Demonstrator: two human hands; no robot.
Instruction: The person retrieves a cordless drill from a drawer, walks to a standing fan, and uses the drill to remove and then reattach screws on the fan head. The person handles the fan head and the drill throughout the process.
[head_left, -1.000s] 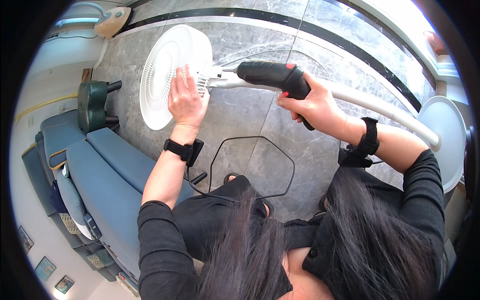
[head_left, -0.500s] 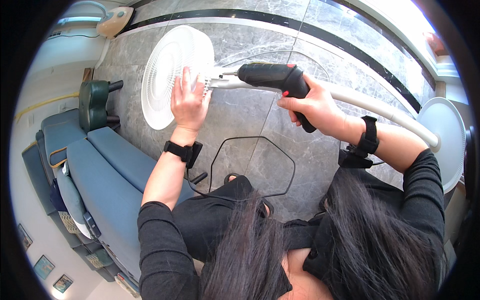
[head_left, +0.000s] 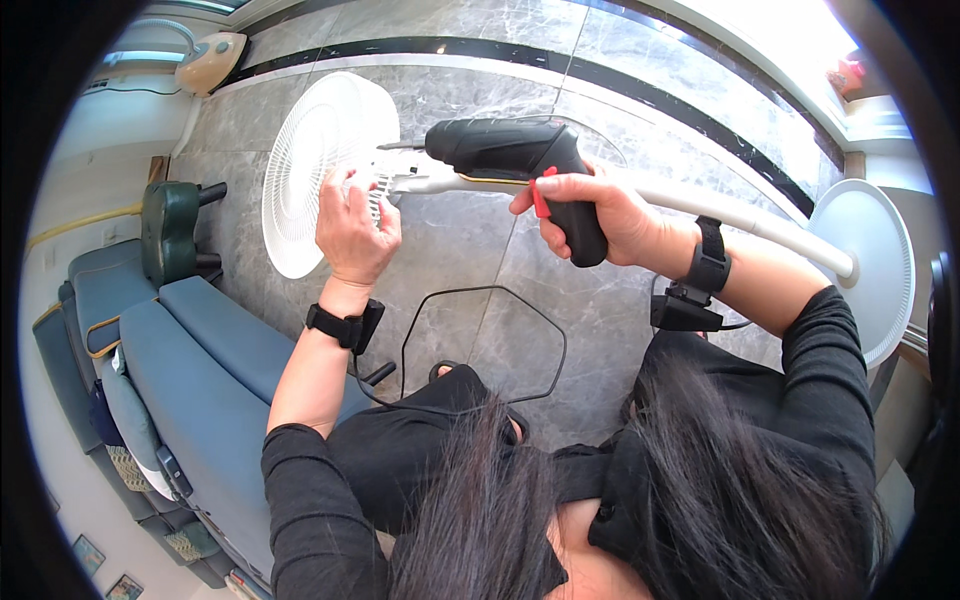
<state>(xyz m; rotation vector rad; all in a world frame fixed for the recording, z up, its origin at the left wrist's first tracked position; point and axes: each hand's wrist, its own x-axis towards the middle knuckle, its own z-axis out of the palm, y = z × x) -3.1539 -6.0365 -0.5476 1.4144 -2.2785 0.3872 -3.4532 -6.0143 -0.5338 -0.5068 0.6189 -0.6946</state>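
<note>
A white fan lies along the floor, its grille [head_left: 305,150] at upper left, its pole [head_left: 720,205] running right to a round base [head_left: 880,300]. My left hand [head_left: 355,230] is at the grille's back, fingers curled on it near the neck [head_left: 420,178]. My right hand [head_left: 600,205] grips a black-and-red electric screwdriver [head_left: 510,145], held level over the pole. Its bit points left toward the fan's neck; whether the tip touches cannot be told.
A blue padded couch [head_left: 200,360] and a green padded stool [head_left: 170,230] stand at left. A black cable [head_left: 490,287] loops on the marble floor [head_left: 500,260]. A beige appliance [head_left: 210,62] sits at upper left, a window [head_left: 760,35] at upper right.
The view has shifted slightly, moving the scene leftward. My right hand has turned the screwdriver and moved it left. My left fingers, straighter earlier, are now more bent.
</note>
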